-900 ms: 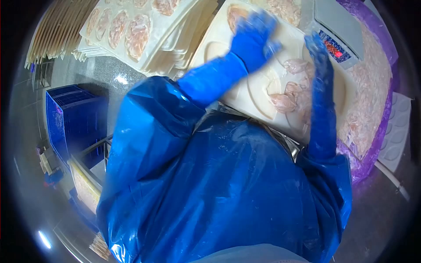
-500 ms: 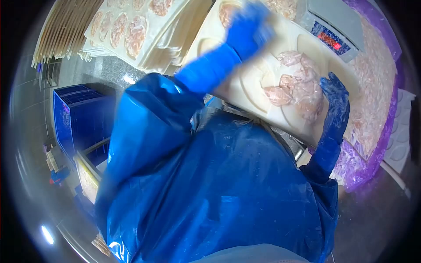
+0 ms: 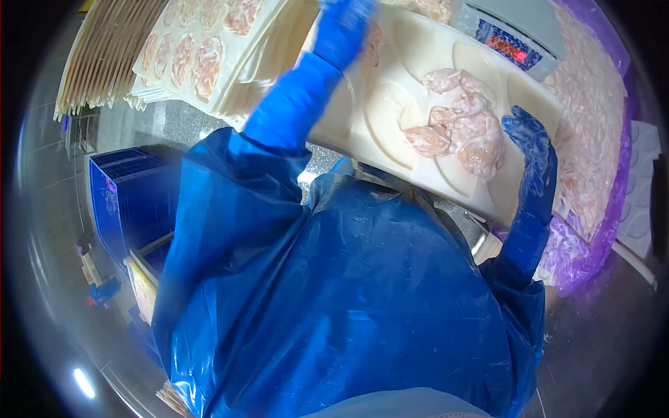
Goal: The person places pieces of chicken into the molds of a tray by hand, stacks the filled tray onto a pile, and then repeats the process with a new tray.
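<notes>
A white tray with oval hollows lies in front of me. Several pieces of pale raw meat are heaped over its right half. My left hand, in a blue glove, is over the tray's far left end, beside a flat piece of meat; motion blurs its fingers, and what they hold, if anything, cannot be made out. At the tray's right edge is my right hand, its wet blue glove smeared with residue. The fingers are slightly curled and apart, with nothing between them, close to the meat heap.
Stacked white trays with meat ovals stand at the upper left, beside a row of thin boards. A scale with a red display is at the back. Purple film edges a large meat mass. Blue crates stand lower left.
My left hand has moved left and away from me over the tray. My right hand stays by the tray's right edge. The view has shifted slightly.
</notes>
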Action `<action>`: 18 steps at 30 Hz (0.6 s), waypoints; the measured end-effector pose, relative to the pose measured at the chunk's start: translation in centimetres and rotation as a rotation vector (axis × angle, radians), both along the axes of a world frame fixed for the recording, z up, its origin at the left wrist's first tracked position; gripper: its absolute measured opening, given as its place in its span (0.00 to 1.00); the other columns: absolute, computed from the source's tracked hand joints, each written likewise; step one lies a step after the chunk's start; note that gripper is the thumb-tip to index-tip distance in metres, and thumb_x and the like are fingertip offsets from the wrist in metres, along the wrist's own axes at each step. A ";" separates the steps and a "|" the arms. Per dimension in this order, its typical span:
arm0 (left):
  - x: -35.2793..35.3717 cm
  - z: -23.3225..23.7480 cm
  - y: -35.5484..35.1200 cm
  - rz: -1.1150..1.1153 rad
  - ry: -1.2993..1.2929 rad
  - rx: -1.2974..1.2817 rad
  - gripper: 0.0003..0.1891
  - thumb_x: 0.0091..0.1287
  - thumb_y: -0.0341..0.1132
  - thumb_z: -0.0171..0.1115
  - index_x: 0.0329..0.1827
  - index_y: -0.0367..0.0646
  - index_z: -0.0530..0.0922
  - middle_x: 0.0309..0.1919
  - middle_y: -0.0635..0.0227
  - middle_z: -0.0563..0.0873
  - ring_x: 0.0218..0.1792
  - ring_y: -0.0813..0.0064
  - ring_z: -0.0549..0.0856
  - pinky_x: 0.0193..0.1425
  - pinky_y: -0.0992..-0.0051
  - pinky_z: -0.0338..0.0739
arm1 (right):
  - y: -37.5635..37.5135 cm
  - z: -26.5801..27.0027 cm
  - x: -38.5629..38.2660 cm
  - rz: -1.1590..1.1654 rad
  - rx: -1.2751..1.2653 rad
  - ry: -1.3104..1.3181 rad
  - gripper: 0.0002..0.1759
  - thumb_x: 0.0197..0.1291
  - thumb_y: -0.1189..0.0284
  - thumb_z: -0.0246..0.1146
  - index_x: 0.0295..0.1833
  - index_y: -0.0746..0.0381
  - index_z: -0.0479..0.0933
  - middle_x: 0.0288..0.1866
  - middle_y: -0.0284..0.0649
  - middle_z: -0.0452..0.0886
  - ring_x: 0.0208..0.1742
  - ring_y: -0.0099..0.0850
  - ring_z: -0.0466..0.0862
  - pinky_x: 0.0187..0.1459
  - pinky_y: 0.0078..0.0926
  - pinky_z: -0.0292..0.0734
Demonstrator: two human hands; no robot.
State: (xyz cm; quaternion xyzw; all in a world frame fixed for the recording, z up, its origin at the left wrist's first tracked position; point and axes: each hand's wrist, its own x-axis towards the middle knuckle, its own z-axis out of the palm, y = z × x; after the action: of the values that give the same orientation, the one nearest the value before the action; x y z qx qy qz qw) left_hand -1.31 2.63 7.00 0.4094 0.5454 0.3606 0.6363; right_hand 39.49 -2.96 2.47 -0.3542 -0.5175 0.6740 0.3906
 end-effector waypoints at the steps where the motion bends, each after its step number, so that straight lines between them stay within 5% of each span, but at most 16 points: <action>1: 1.8 -2.3 -3.8 -0.055 0.284 0.751 0.31 0.75 0.50 0.52 0.79 0.52 0.63 0.80 0.59 0.60 0.80 0.55 0.58 0.82 0.49 0.45 | -0.1 0.8 -0.8 -0.024 0.061 -0.065 0.20 0.73 0.75 0.53 0.67 0.70 0.71 0.60 0.47 0.82 0.63 0.34 0.80 0.67 0.27 0.73; 2: 4.2 -3.0 -5.4 -0.126 0.811 1.167 0.31 0.75 0.50 0.50 0.80 0.56 0.61 0.81 0.61 0.57 0.81 0.60 0.55 0.83 0.51 0.42 | -0.4 1.7 -1.7 -0.035 0.110 -0.124 0.20 0.73 0.74 0.53 0.67 0.70 0.72 0.60 0.47 0.82 0.63 0.35 0.80 0.67 0.27 0.72; 3: 4.8 -2.1 -7.3 -0.487 1.312 1.190 0.32 0.75 0.48 0.51 0.81 0.58 0.59 0.82 0.62 0.53 0.82 0.61 0.52 0.83 0.52 0.39 | -0.8 2.6 -2.6 -0.042 0.162 -0.179 0.20 0.73 0.74 0.53 0.67 0.70 0.72 0.60 0.47 0.82 0.63 0.35 0.80 0.67 0.27 0.72; 4: 4.2 -2.3 -7.1 -0.559 1.271 1.247 0.32 0.75 0.47 0.51 0.81 0.59 0.58 0.83 0.63 0.52 0.82 0.62 0.52 0.83 0.52 0.37 | -0.8 3.2 -2.9 -0.044 0.201 -0.218 0.20 0.73 0.74 0.53 0.67 0.70 0.72 0.60 0.47 0.82 0.63 0.35 0.80 0.67 0.28 0.72; 6: 2.6 -1.1 -4.5 -0.518 1.744 1.118 0.32 0.75 0.48 0.51 0.82 0.59 0.58 0.82 0.63 0.54 0.82 0.60 0.53 0.82 0.50 0.40 | -1.9 4.4 -4.1 -0.045 0.268 -0.306 0.20 0.73 0.73 0.53 0.66 0.70 0.72 0.61 0.48 0.82 0.63 0.36 0.80 0.67 0.28 0.72; 7: 0.3 -4.0 -1.5 -0.358 1.508 1.269 0.29 0.74 0.50 0.52 0.78 0.64 0.63 0.78 0.64 0.62 0.79 0.56 0.59 0.79 0.45 0.49 | -2.2 4.7 -4.5 -0.046 0.299 -0.339 0.20 0.73 0.73 0.53 0.66 0.70 0.72 0.61 0.48 0.82 0.63 0.36 0.80 0.67 0.28 0.72; 8: -0.7 -4.1 0.0 -0.366 1.506 1.208 0.33 0.72 0.50 0.52 0.78 0.48 0.63 0.78 0.47 0.61 0.76 0.45 0.61 0.78 0.42 0.50 | -2.2 5.0 -4.8 -0.032 0.332 -0.367 0.20 0.73 0.73 0.53 0.66 0.70 0.72 0.61 0.48 0.81 0.63 0.37 0.80 0.67 0.28 0.72; 11: -3.9 -5.2 1.9 -0.177 1.332 1.248 0.32 0.73 0.48 0.52 0.79 0.49 0.62 0.76 0.49 0.64 0.75 0.43 0.63 0.79 0.44 0.49 | -2.8 5.7 -5.4 -0.014 0.397 -0.427 0.20 0.74 0.72 0.53 0.66 0.70 0.73 0.61 0.48 0.81 0.63 0.38 0.80 0.68 0.29 0.71; 13: -4.3 -4.6 2.1 0.189 1.116 1.109 0.33 0.74 0.48 0.51 0.80 0.51 0.58 0.76 0.50 0.65 0.76 0.46 0.62 0.79 0.46 0.51 | -2.9 6.2 -5.7 -0.005 0.424 -0.457 0.20 0.74 0.72 0.53 0.66 0.70 0.73 0.61 0.48 0.81 0.62 0.38 0.80 0.68 0.29 0.71; 16: 2.5 -5.1 -3.5 -0.122 0.933 1.148 0.31 0.74 0.53 0.52 0.79 0.60 0.63 0.78 0.60 0.62 0.79 0.54 0.59 0.79 0.44 0.48 | -2.2 6.5 -6.2 0.024 0.483 -0.491 0.20 0.74 0.71 0.53 0.66 0.71 0.73 0.61 0.49 0.81 0.62 0.39 0.80 0.69 0.30 0.71; 18: 3.6 -5.6 -3.8 -0.297 1.318 1.247 0.33 0.73 0.57 0.52 0.79 0.56 0.62 0.78 0.56 0.62 0.78 0.51 0.59 0.79 0.44 0.47 | -1.5 6.6 -6.8 0.042 0.511 -0.494 0.20 0.74 0.71 0.53 0.65 0.71 0.74 0.61 0.49 0.81 0.62 0.39 0.80 0.69 0.30 0.70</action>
State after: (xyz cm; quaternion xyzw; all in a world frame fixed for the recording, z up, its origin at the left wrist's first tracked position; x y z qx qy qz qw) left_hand 2.31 -1.19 1.40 0.8670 0.4465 0.1978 -0.0993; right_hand 32.68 -4.42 9.03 -0.3867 -0.7553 0.4247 0.3156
